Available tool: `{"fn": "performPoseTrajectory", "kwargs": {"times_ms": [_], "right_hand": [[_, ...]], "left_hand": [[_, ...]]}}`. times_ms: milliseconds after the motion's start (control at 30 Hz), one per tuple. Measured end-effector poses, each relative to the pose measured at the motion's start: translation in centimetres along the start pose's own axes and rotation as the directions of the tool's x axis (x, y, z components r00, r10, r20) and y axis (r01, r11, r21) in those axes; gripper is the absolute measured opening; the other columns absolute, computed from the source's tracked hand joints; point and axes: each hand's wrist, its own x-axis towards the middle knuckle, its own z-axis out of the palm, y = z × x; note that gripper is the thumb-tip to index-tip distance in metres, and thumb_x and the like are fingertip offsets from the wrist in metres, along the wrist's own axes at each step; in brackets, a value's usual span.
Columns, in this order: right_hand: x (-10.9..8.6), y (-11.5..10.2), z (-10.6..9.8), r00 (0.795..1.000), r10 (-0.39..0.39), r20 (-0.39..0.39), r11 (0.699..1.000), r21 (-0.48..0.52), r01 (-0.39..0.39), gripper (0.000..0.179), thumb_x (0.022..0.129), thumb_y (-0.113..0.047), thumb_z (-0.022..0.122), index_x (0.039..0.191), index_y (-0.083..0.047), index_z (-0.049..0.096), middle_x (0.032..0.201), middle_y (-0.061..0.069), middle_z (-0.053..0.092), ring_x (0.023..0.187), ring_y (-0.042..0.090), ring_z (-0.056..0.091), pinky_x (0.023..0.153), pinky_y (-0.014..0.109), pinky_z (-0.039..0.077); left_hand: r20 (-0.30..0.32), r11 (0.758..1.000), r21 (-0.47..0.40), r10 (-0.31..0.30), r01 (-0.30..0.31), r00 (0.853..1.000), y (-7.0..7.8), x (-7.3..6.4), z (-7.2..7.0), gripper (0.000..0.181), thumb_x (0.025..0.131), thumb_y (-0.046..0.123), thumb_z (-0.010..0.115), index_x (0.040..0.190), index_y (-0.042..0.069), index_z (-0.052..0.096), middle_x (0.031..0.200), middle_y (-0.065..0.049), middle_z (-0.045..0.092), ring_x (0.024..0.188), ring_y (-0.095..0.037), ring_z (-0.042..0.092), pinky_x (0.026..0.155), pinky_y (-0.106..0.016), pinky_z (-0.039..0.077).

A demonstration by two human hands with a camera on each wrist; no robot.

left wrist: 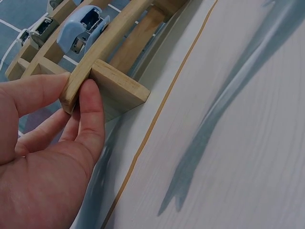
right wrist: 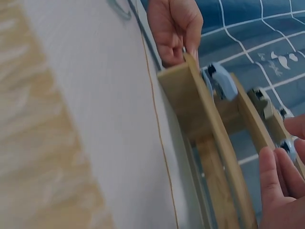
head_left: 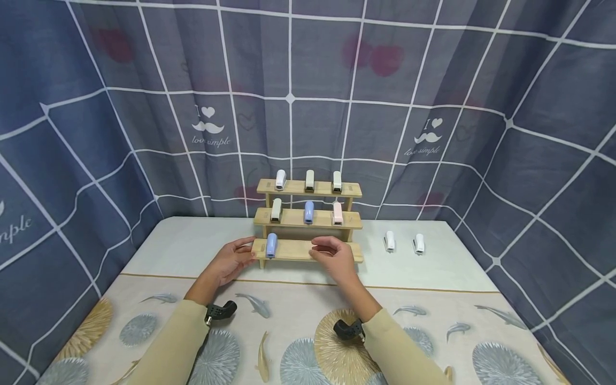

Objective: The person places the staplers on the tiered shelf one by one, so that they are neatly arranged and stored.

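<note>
A three-tier wooden stand (head_left: 308,218) carries small staplers. On its bottom tier one blue stapler (head_left: 271,245) sits near the left end. My left hand (head_left: 233,260) pinches that end of the tier between thumb and fingers; the left wrist view shows the grip on the wooden edge (left wrist: 76,86). Over the right part of the bottom tier hovers my right hand (head_left: 335,256), fingers bent, thumb and fingertips apart with nothing visible between them. In the middle tier stand a pale green stapler (head_left: 276,210), a blue one and a pink stapler (head_left: 337,214).
Three light-coloured staplers, the middle one (head_left: 310,181) among them, stand on the top tier. Two white staplers, one of them the nearer stapler (head_left: 389,241), lie on the white tabletop (head_left: 447,262) right of the stand. A checked curtain (head_left: 308,128) hangs behind.
</note>
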Motion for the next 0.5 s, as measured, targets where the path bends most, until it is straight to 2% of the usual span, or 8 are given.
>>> {"fn": "performPoseTrajectory", "kwargs": {"times_ms": [233,400,500], "right_hand": [[-0.4,0.5,-3.4,0.998,0.008,-0.059,0.999,-0.048,-0.011,0.027,0.085,-0.005,0.082,0.110,0.003,0.074,0.114,0.024,0.073,0.092,0.010,0.072,0.079,0.017,0.060],[-0.8,0.8,-6.0,0.993,0.059,-0.104,0.997,-0.052,-0.064,0.029,0.086,-0.009,0.083,0.111,0.003,0.073,0.115,0.022,0.073,0.093,0.009,0.072,0.078,0.017,0.060],[-1.1,1.0,-7.4,0.989,0.053,-0.137,0.997,-0.046,-0.060,0.030,0.086,-0.009,0.083,0.111,0.004,0.073,0.112,0.021,0.074,0.091,0.008,0.073,0.077,0.018,0.060]], "left_hand": [[0.004,1.000,0.007,0.005,-0.005,1.000,0.0,0.1,-0.1,0.065,0.099,-0.007,0.058,0.158,-0.003,0.032,0.121,-0.010,0.058,0.095,-0.008,0.066,0.087,-0.021,0.060],[0.005,1.000,0.006,0.002,-0.002,1.000,0.0,0.1,-0.2,0.065,0.099,-0.007,0.058,0.158,-0.003,0.032,0.122,-0.010,0.058,0.096,-0.008,0.066,0.088,-0.022,0.060],[0.006,1.000,0.008,0.001,-0.001,1.000,0.0,0.1,-0.2,0.065,0.099,-0.007,0.058,0.158,-0.002,0.032,0.121,-0.010,0.059,0.096,-0.008,0.066,0.088,-0.022,0.060]]}}
